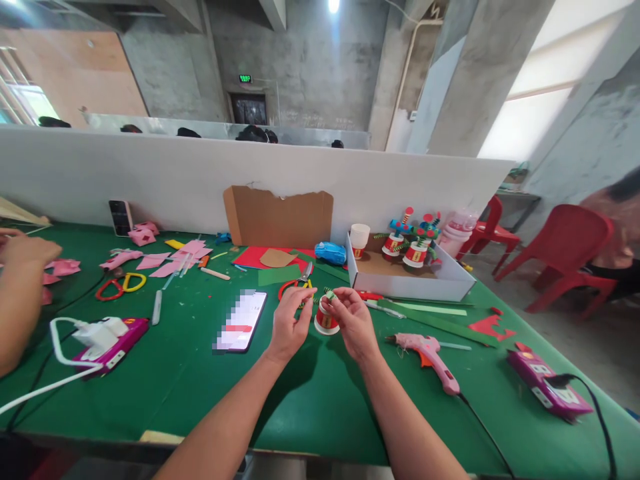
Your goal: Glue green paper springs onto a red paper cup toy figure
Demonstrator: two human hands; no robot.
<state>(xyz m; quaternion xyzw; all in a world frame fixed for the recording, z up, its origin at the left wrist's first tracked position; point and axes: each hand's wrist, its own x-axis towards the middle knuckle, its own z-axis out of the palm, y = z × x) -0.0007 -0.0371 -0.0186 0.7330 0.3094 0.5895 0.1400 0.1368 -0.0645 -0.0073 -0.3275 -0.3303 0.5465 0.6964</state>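
Observation:
A small red and white paper cup (327,321) stands upside down on the green table between my hands. My right hand (354,323) pinches a small pale green paper piece (331,295) at the cup's top. A green-and-black striped paper coil shows just behind it. On the cup's left, my left hand (291,321) has its fingers half curled, with thumb and forefinger apart near the cup. Scissors with orange and yellow handles (289,288) lie just behind my left hand, partly covered by it.
Left of my hands lies a phone (243,321). A pink glue gun (427,357) and purple power strip (549,387) are at right. Behind, a white box (415,287) holds decorated cups. A co-worker's arm (23,293) reaches in at far left, near red-and-yellow scissors (121,285).

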